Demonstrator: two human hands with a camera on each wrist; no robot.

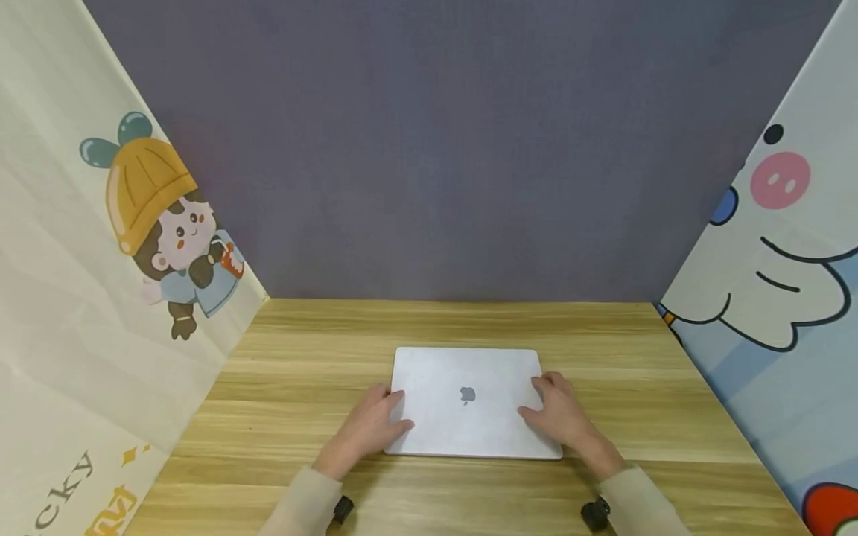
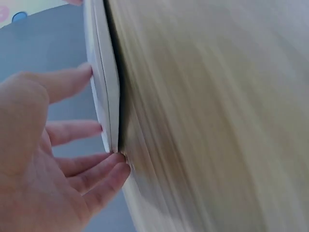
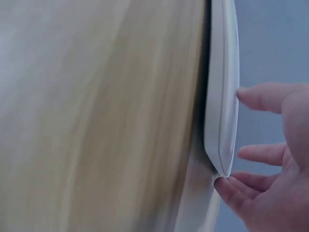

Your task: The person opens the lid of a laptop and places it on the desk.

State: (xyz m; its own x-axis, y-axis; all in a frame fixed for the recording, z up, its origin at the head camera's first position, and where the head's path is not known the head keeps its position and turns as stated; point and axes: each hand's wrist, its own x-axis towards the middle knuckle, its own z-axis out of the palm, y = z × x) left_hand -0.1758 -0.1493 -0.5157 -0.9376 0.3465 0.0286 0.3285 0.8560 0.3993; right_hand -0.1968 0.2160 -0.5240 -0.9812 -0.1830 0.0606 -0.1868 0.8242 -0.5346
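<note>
A closed silver laptop (image 1: 442, 424) with a dark apple logo on its lid lies on the wooden table. My left hand (image 1: 372, 426) grips its left side, thumb and index fingertip on the lid. In the left wrist view the other fingertips of that hand (image 2: 58, 164) sit against the side edge of the laptop (image 2: 107, 87), low by the table. On the opposite side, my right hand (image 1: 561, 413) holds the laptop the same way. The right wrist view has its thumb on the lid of the laptop (image 3: 227, 96) and the lower fingers at the corner edge.
The wooden table (image 1: 302, 357) spreads out around the laptop. A dark grey panel (image 1: 429, 149) rises along its far edge. White printed panels with cartoon figures flank it, one on the left (image 1: 53, 260) and one on the right (image 1: 710, 275).
</note>
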